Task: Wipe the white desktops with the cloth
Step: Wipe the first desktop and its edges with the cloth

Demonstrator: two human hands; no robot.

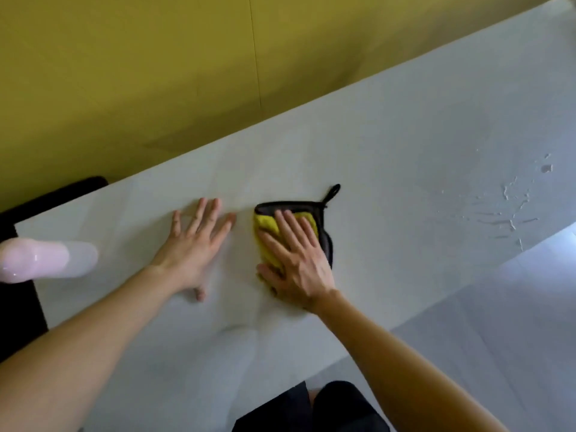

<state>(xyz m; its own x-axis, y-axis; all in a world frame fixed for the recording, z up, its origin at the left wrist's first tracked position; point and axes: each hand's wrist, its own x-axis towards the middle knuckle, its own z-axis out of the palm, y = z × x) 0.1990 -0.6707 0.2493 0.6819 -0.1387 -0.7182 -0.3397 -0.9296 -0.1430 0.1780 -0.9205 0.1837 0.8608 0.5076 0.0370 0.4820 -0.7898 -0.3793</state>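
Note:
A folded yellow cloth with a black border and a black hanging loop [311, 210] lies on the white desktop [389, 169]. My right hand [293, 260] presses flat on the cloth with straight, spread fingers and covers most of it. My left hand [193, 241] lies flat on the bare desktop just left of the cloth, fingers spread, touching nothing else. Streaks and drops of water [511, 210] glisten on the desktop at the right.
A pale pink bottle-like object [46, 260] lies at the left end of the desktop. A yellow wall panel [156, 73] runs behind the desk's far edge. A dark chair [18, 213] stands at the left. Grey floor [498, 322] lies below the right edge.

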